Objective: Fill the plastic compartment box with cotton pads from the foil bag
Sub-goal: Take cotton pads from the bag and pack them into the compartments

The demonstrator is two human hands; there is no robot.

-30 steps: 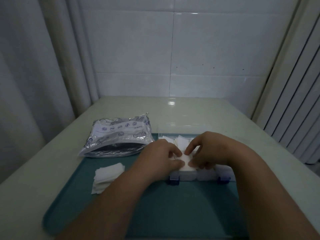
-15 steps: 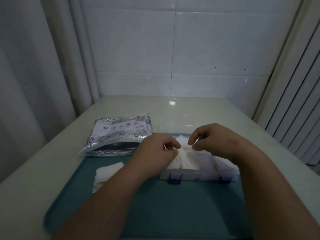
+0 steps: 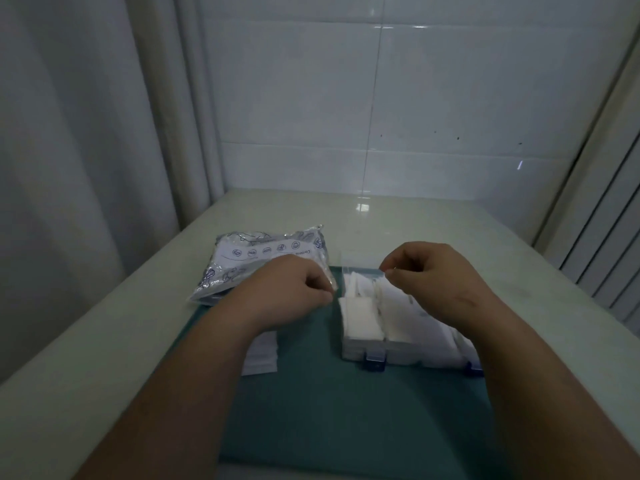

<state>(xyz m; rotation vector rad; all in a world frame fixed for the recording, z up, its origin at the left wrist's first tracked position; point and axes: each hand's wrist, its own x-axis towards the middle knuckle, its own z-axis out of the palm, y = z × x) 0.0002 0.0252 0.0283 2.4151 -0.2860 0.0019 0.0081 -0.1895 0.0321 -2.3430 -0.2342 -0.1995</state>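
"Pads (image 3: pixel 360 320) settled in the compartment box (image 3: pixel 398 351) now?"

"They look it. A second ago both hands were pressed down on them, and now both have lifted clear. The near-left compartment is packed to its rim, and the ones beside it show white too."

"Where did the hands go?"

"The left hand (image 3: pixel 291 296) has swung left off the box and hovers by the near corner of the foil bag (image 3: pixel 263 261), fingers curled. Whether they hold anything, I cannot tell. The right hand (image 3: pixel 429 275) hangs over the box's far rim, thumb and forefinger tips together — on a pad or on nothing, I cannot tell either."

"And the box?"

"Unmoved on the teal mat (image 3: pixel 329 427), right of the middle of the counter (image 3: pixel 104 358). The bag lies at the mat's far-left corner, and a loose stack of pads (image 3: pixel 265 355) sits near its left edge."

"Meaning?"

"That compartment is probably done — I'd guess the loose stack feeds the next one."
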